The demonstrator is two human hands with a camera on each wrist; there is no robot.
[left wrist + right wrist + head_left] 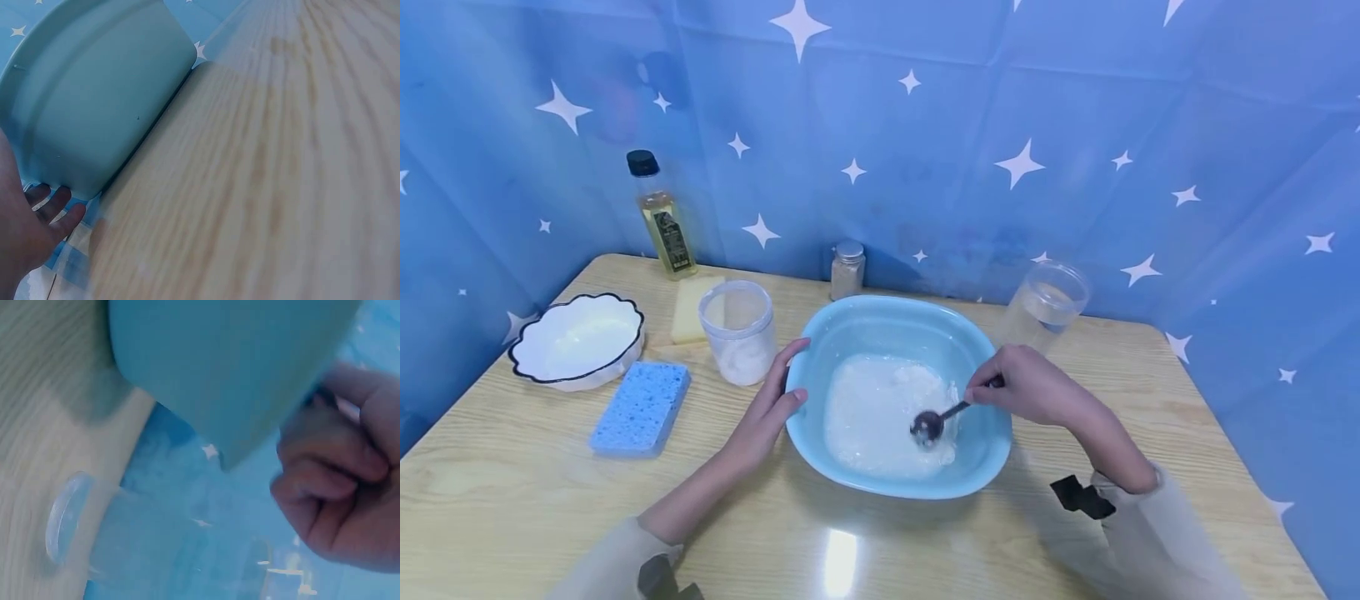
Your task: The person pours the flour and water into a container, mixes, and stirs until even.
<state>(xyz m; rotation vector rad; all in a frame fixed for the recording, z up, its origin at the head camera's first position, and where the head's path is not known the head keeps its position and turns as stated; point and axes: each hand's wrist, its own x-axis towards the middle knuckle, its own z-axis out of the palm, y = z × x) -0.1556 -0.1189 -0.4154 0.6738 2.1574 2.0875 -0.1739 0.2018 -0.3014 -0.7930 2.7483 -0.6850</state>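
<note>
A light blue basin (898,310) stands on the table with a wet white mixture (872,417) spread over its bottom. My left hand (772,400) holds the basin's left side, thumb at the rim; in the left wrist view, several fingers (57,201) of it touch the outer wall. Between its curled fingers, my right hand (1026,385) pinches the handle of a dark metal spoon (927,427) over the basin's right rim. The spoon's bowl is down in the mixture. In the right wrist view, the basin wall hides the spoon's bowl.
Left of the basin are a clear tub (737,329) of white powder, a pale yellow block (688,308), a blue sponge (642,408), a scalloped white dish (580,337) and an oil bottle (666,225). Behind stand a small shaker (847,271) and a clear water container (1047,304).
</note>
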